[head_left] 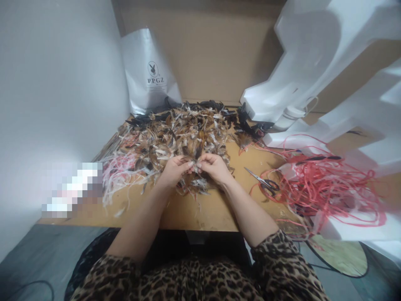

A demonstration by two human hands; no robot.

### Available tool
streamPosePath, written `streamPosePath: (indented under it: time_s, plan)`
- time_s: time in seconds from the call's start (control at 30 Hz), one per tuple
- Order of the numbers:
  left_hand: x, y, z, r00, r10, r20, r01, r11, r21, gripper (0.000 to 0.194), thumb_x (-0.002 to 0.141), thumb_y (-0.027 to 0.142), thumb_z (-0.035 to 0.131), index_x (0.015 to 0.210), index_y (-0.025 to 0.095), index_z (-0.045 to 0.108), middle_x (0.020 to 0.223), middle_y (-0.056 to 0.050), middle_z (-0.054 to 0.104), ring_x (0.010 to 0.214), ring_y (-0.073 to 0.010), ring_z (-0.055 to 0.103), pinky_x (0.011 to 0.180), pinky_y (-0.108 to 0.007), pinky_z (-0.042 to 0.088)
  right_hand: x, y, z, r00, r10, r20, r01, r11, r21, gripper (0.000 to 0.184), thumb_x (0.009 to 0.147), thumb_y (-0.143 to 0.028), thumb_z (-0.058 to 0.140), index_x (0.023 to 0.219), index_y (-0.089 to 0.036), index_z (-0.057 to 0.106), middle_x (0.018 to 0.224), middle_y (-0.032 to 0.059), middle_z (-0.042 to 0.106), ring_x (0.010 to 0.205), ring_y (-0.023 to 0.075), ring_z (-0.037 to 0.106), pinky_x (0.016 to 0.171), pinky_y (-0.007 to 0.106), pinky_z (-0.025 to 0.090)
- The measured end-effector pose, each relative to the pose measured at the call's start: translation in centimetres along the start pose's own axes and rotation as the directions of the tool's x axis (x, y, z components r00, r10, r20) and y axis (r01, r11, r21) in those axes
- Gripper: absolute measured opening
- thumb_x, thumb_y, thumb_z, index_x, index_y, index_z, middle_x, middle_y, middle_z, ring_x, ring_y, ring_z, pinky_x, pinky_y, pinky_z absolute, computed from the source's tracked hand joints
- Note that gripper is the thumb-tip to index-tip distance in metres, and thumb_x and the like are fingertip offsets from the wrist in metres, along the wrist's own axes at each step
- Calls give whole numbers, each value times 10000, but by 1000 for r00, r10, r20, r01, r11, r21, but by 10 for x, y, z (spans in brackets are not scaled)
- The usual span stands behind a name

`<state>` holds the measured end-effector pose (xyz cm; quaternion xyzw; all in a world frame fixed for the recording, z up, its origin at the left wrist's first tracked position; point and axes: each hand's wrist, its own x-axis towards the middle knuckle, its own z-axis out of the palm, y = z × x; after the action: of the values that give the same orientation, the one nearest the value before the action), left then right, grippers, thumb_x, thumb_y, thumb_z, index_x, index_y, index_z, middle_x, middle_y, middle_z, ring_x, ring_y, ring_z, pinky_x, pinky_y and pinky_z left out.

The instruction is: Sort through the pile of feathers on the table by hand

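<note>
A big heap of brown, black and white feathers (184,133) covers the back of a wooden table (194,213). My left hand (175,170) and my right hand (214,167) meet at the heap's near edge, fingertips together. Both pinch a small bunch of brown feathers (196,161) between them. Both hands are closed on that bunch. Loose feathers lie under my wrists.
Scissors (261,180) lie to the right of my right hand. A tangle of red string (322,188) spreads at the right on white foam pieces (328,71). A silver bag (150,71) stands at the back. White and pink strips (119,171) lie left.
</note>
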<state>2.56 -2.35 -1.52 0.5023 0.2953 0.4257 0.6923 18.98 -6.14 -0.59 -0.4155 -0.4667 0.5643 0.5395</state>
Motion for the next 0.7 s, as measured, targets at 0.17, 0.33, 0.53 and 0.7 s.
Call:
streamPosePath:
  time_s: [0.17, 0.33, 0.53, 0.7]
  plan:
    - [1, -3, 6, 996, 28, -81, -26, 999, 21, 324, 606, 365, 845, 770, 137, 682, 653, -6, 666, 550, -81, 575, 559, -206, 478, 3, 4, 1, 998, -21, -66, 24, 999, 36, 294, 581, -349, 853, 682, -177, 637, 533, -35, 638, 487, 81, 551, 529, 209, 445]
    - [-4, -3, 12, 846, 503, -174, -395, 812, 429, 141, 730, 280, 762, 799, 167, 714, 847, -44, 702, 779, -130, 653, 691, -252, 534, 7, 6, 1, 981, -34, -190, 64, 986, 153, 299, 558, -324, 865, 652, -184, 618, 532, -41, 650, 464, 72, 558, 486, 184, 458]
    - [-10, 0, 15, 628, 773, 84, -581, 395, 712, 51, 808, 170, 699, 830, 182, 744, 820, -39, 694, 784, -125, 652, 700, -253, 529, 9, 6, 3, 980, -21, -200, 59, 981, 185, 330, 549, -346, 880, 684, -174, 634, 573, -24, 674, 488, 80, 605, 528, 187, 526]
    - [-10, -2, 15, 654, 753, 73, -547, 404, 733, 71, 834, 188, 679, 850, 170, 746, 834, -50, 711, 762, -120, 659, 643, -225, 511, 3, 1, 7, 981, -49, -188, 67, 994, 88, 331, 597, -400, 844, 686, -179, 615, 571, -25, 669, 500, 89, 613, 574, 215, 542]
